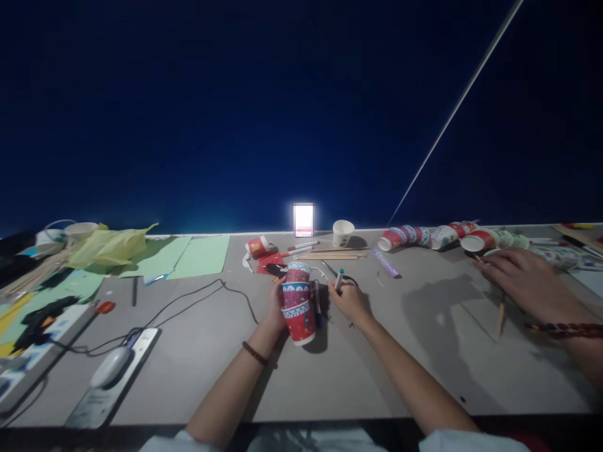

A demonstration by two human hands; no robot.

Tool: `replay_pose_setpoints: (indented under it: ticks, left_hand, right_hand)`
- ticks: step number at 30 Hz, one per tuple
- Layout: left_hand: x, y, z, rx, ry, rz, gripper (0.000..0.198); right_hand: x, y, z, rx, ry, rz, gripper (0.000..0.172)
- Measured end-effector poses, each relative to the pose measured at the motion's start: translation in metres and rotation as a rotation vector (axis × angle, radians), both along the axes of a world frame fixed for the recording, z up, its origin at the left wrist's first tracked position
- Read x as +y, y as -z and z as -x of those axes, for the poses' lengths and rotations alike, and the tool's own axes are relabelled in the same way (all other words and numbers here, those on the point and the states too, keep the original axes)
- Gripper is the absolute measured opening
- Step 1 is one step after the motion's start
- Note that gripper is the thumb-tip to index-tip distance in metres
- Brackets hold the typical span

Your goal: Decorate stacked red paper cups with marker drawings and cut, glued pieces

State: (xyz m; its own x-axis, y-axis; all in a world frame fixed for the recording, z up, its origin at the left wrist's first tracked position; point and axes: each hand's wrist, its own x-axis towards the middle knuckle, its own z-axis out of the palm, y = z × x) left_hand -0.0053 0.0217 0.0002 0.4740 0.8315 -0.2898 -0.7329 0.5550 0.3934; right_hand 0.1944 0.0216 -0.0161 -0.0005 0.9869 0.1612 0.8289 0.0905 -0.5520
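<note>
- While the left hand (277, 306) holds the red, patterned paper-cup stack (298, 314) over the tabletop (367, 389) in the head view, the right hand (351, 301), right of the stack, is closed around a green-tipped marker (338, 280).
- Just right of the stack: a blue-and-white marker (318, 306).
- Beyond the stack: wooden sticks (330, 256) and an upright white paper cup (343, 234).

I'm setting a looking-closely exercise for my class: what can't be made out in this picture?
All in the head view:
Left hand: most fingers hidden by the cup stack.
Marker: lower end hidden by the right hand.
Bright rectangle: content lost to glare and blur.
Power strip: cut off by the left edge.
Another person's arm: cut off by the right edge.
</note>
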Motion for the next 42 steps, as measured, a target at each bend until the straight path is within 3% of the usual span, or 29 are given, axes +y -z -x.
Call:
replay_pose_setpoints:
  ticks: [8, 17, 23, 33, 42]
  left_hand:
    - [-0.001, -0.002, 0.002, -0.031, 0.018, 0.014, 0.042]
    - [-0.001, 0.0, 0.001, 0.043, -0.013, 0.034, 0.044]
    - [0.001, 0.004, 0.002, 0.014, 0.01, 0.038, 0.048]
    - [0.0, 0.0, 0.001, 0.046, -0.011, 0.068, 0.043]
    - [0.0, 0.0, 0.001, 0.065, -0.017, 0.084, 0.044]
  right_hand:
    - [-0.006, -0.012, 0.0, -0.081, 0.005, 0.026, 0.039]
    - [-0.006, -0.013, 0.008, -0.166, 0.096, 0.076, 0.028]
    - [-0.006, -0.012, 0.007, -0.13, 0.048, 0.079, 0.022]
    - [-0.005, -0.008, 0.003, -0.024, -0.029, 0.044, 0.035]
    - [-0.005, -0.009, 0.005, -0.063, -0.026, 0.035, 0.039]
